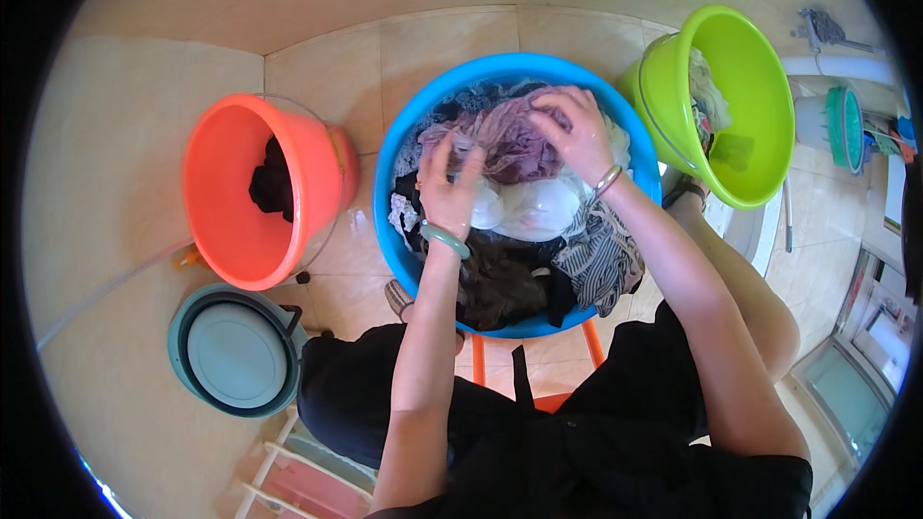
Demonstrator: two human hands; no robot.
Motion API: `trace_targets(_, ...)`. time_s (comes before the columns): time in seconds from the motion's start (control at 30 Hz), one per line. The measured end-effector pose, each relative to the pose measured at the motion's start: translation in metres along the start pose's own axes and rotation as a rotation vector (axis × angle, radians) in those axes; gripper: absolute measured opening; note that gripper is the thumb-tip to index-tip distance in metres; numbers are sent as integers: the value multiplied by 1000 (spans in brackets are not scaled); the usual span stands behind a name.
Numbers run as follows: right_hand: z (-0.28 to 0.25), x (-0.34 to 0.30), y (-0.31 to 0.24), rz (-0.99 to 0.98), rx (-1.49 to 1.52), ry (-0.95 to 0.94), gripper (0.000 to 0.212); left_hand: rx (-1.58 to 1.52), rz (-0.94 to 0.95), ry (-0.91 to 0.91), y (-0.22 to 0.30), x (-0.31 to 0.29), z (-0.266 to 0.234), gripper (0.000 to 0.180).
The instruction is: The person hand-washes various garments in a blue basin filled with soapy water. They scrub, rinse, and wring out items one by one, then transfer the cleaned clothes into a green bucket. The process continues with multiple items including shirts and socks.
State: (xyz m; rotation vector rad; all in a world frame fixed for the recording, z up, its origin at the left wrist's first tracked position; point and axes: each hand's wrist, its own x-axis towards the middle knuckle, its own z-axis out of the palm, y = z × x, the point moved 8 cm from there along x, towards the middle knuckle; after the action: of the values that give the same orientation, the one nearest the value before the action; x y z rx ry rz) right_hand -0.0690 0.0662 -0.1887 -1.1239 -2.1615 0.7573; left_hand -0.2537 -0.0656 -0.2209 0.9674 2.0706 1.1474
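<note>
A blue basin [389, 149] in front of me is filled with wet laundry. In its far half lies a crumpled mauve garment [514, 139]. My left hand [449, 187], a green bangle on its wrist, rests at the garment's left side with fingers apart and slightly blurred. At the right side of the same garment is my right hand [580, 135], fingers spread and bent over it, a thin bangle on the wrist. A white padded cup-shaped piece [543, 210] sits just nearer than the hands. Closer still are a dark brown garment [500, 279] and a striped cloth [596, 259].
To the left stands an orange bucket [207, 192] with a dark cloth [273, 183] inside. A grey-green collapsible tub [183, 356] is nearer. At the right, a lime-green bucket [769, 86] holds light-coloured cloth [709, 91]. An orange stool leg [478, 358] shows below the basin.
</note>
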Motion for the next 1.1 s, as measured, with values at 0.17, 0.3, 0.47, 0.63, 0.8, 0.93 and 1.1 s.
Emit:
trace_targets(0.17,61,-46,1,-26,-264,-257,45,489,242,-221,-17,-17,62,52)
trace_targets(0.3,106,-56,41,167,-298,-393,46,665,-102,-554,-64,-16,89,60)
trace_targets(0.47,142,-60,85,80,-465,-366,42,709,-207,-582,-87,-4,114,59)
trace_targets(0.63,167,-48,103,347,-363,-372,41,560,-325,-570,-182,10,134,66)
trace_targets(0.8,128,-42,89,416,247,-144,26,904,5,-837,-120,17,138,67)
trace_targets(0.93,76,-30,27,272,593,-22,13,-239,-227,-171,-81,-15,73,60)
trace_targets(1.1,-27,-24,-125,-135,527,-122,18,-1576,-593,-313,43,-42,53,57)
